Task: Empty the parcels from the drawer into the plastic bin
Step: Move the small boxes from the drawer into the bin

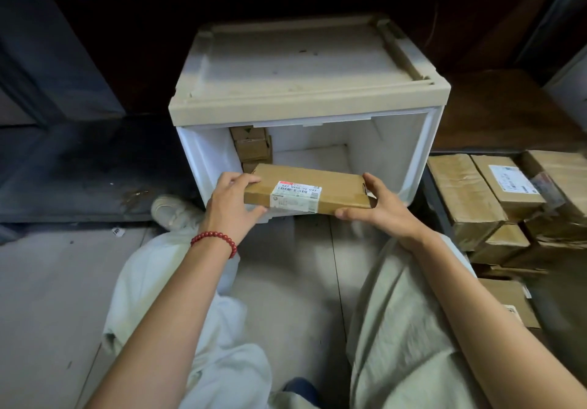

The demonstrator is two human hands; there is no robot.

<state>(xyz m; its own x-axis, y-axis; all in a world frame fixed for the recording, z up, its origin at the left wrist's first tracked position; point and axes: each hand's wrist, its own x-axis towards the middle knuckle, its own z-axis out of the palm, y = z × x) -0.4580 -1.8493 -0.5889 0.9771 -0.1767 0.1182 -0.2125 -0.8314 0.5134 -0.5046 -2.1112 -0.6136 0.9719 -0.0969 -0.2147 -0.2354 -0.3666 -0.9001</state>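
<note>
Because the flat parcel (336, 186) is long, the left grip (233, 200) and right grip (381, 208) each clasp one end, holding it flat at the mouth of the drawer (206, 154), where small boxes (251, 148) sit behind

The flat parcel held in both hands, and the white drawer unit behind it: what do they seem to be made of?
The flat parcel looks like brown matte cardboard: a folded flap at its right end, a white paper label stuck on. The drawer unit is probably moulded plastic, smooth white walls and a beige, stained top: raised ridges and rounded corners suggest it.
</note>
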